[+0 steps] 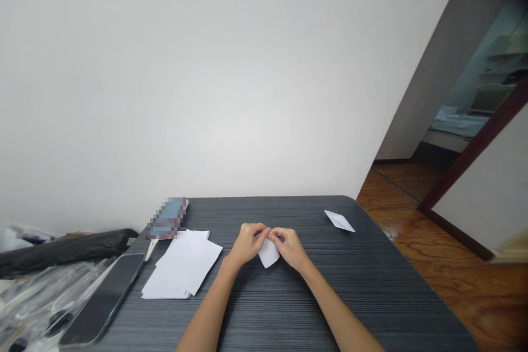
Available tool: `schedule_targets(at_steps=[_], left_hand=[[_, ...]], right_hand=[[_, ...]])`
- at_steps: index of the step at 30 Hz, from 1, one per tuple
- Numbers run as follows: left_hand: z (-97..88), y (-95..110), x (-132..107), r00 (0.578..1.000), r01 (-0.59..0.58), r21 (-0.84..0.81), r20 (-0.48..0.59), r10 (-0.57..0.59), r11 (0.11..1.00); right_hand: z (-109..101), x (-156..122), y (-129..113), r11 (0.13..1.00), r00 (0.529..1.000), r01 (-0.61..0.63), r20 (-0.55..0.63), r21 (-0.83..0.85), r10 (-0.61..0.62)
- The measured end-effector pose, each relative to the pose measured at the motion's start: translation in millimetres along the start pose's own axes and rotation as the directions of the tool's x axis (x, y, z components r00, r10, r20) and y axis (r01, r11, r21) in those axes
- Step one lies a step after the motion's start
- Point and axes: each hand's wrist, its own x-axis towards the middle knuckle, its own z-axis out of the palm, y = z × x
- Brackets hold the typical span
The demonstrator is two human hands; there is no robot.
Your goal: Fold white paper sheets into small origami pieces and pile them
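Between my hands, over the middle of the dark table (280, 308), is a small folded sheet of white paper (268, 253). My left hand (249, 239) pinches its top edge from the left, thumb and fingers closed. From the right, my right hand (289, 245) pinches the same edge, and the fingertips of both hands nearly meet there. The lower part of the paper hangs down to a blunt corner; its top folds are hidden behind my fingers. Off to the right lies a folded white paper piece (340, 220), pointed at its ends.
Loose white sheets (185, 267) lie stacked at the left. Beside them are a smartphone (105, 300), a thin white item (151, 249) and a blurred-out flat object (168, 219). Plastic-wrapped things (37, 291) crowd the left side. A white wall (264, 93) stands behind the table.
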Motion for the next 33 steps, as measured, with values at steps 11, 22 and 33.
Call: schedule_targets(at_steps=[11, 22, 33], left_hand=[[18.5, -17.1, 1.9, 0.912, 0.293, -0.430, -0.143, -0.385, 0.854], [-1.9, -8.3, 3.6, 0.974, 0.082, -0.506, 0.223, 0.038, 0.858], [9.5, -12.0, 3.5, 0.996, 0.031, -0.416, 0.087, 0.006, 0.909]], right_hand=[[-10.4, 9.1, 18.3, 0.968, 0.981, -0.143, -0.103, 0.206, 0.167], [-32.0, 14.9, 35.2, 0.939, 0.939, -0.172, -0.239, 0.299, 0.248], [-31.6, 14.2, 27.4, 0.937, 0.966, -0.161, -0.144, 0.311, 0.214]])
